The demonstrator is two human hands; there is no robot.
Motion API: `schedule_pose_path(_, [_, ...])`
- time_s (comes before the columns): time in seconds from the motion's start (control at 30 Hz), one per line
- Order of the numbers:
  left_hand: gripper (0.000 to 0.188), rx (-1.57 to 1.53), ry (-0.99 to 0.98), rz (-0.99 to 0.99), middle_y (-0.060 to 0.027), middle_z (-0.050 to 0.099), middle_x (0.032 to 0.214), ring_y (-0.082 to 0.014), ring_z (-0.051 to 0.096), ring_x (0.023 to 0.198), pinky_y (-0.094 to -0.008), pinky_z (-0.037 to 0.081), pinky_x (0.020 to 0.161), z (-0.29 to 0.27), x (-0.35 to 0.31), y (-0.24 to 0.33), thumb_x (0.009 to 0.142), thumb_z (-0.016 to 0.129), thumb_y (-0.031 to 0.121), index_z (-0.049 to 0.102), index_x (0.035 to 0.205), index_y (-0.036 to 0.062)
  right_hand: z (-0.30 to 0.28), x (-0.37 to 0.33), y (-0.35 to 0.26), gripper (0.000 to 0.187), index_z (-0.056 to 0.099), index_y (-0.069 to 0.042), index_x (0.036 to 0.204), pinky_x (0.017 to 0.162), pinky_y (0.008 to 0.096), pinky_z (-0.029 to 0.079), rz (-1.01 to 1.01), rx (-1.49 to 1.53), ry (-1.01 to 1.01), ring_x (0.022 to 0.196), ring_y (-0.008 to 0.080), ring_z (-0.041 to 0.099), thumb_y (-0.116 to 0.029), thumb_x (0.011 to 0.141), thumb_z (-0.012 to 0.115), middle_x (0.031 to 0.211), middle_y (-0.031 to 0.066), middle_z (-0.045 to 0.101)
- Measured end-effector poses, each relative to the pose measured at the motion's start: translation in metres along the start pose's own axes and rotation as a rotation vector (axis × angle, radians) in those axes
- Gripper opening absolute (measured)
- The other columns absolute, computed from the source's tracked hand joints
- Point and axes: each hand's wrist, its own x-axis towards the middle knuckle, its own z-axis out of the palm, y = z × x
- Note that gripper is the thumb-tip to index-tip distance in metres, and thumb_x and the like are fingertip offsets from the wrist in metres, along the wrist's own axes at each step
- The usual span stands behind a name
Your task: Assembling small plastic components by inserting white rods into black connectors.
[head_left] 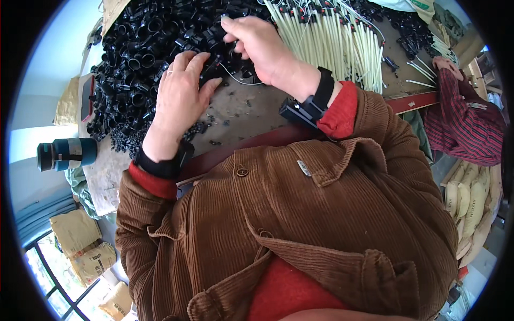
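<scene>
A large heap of black plastic fittings [142, 59], many of them ring-shaped, covers the far left of the table. At its near right side rests my left hand [182, 91], palm down, fingers stretched over the parts and thumb apart. To the right of it, my right hand [262, 51] is raised over the heap with fingers curled and the thumb toward them. Whatever it pinches is hidden or blends into the black parts behind. A thin white cord [238, 80] with a small red-and-black end curves across the table between my hands.
Pale sticks [334, 51] with red and black ends lie right of my right hand. Smaller black pieces [126, 136] are scattered near the heap. A teal bottle [67, 154] stands at the left edge. At right, another person's hand [447, 67] rests by some loose sticks.
</scene>
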Motion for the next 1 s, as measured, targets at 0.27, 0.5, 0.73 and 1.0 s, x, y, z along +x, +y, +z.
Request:
schedule_pose_path(0.27, [0.025,-0.575,0.067,-0.013,-0.0105,0.063,0.088,-0.0233,0.063,0.073,-0.0301,0.051,0.064,-0.009,-0.002,0.082,0.077,0.074,0.015,0.063,0.095,0.002,0.017,0.037,-0.021,0.02,0.056,-0.002,0.092,0.061,0.0329,0.045,-0.386,0.104,0.129,0.069,0.016,0.053,-0.02,0.085,0.06,0.079,0.0065,0.058])
schedule_pose_path(0.5, [0.027,-0.625,0.16,-0.043,-0.0106,0.063,0.086,-0.0228,0.064,0.07,-0.0297,0.052,0.061,-0.005,-0.002,0.103,0.074,0.077,0.017,0.064,0.091,0.0024,0.035,0.049,-0.002,0.023,0.054,0.0,0.099,0.07,0.0341,0.047,-0.679,-0.117,0.452,0.075,0.0205,0.056,-0.012,0.08,0.06,0.084,0.0099,0.058])
schedule_pose_path(0.73, [0.023,-0.824,-0.183,-0.36,-0.0035,0.063,0.079,-0.0106,0.061,0.068,-0.0245,0.05,0.061,-0.015,-0.004,0.106,0.077,0.076,0.015,0.064,0.091,0.0004,0.033,0.05,0.006,0.027,0.054,0.0,0.099,0.073,0.0362,0.048,-0.825,-0.379,0.463,0.078,0.0253,0.057,-0.009,0.075,0.061,0.086,0.0129,0.059])
schedule_pose_path(1.0, [0.015,-1.245,-0.435,-0.297,0.0009,0.064,0.084,-0.0045,0.058,0.067,-0.0204,0.049,0.063,0.004,-0.01,0.096,0.086,0.069,0.013,0.066,0.094,0.001,0.031,0.038,0.019,0.023,0.058,0.002,0.097,0.069,0.0276,0.051,-0.794,-0.467,0.407,0.072,0.0155,0.06,-0.008,0.077,0.065,0.08,0.0071,0.062])
